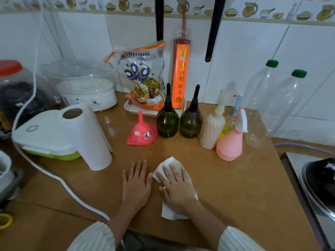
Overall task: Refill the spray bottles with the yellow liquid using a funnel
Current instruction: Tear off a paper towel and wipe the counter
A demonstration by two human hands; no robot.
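My left hand (136,185) lies flat on the brown table (235,187), fingers straight, holding nothing. My right hand (176,187) presses flat on a white paper towel sheet (172,212) beside it. Behind them a pink funnel (141,132) stands mouth down. To its right stand two dark green spray bottles (167,122) (191,122) with black nozzles, a pale ribbed bottle (212,132), a bottle of yellow liquid (226,126) and a pink spray bottle (229,144) with a white trigger.
A paper towel roll (90,134) leans on a white and green box (45,134) at left. A white cable (54,176) crosses the table. A rice bag (143,75) on a tray, an orange incense pack (180,75), two clear bottles (275,98) at back right.
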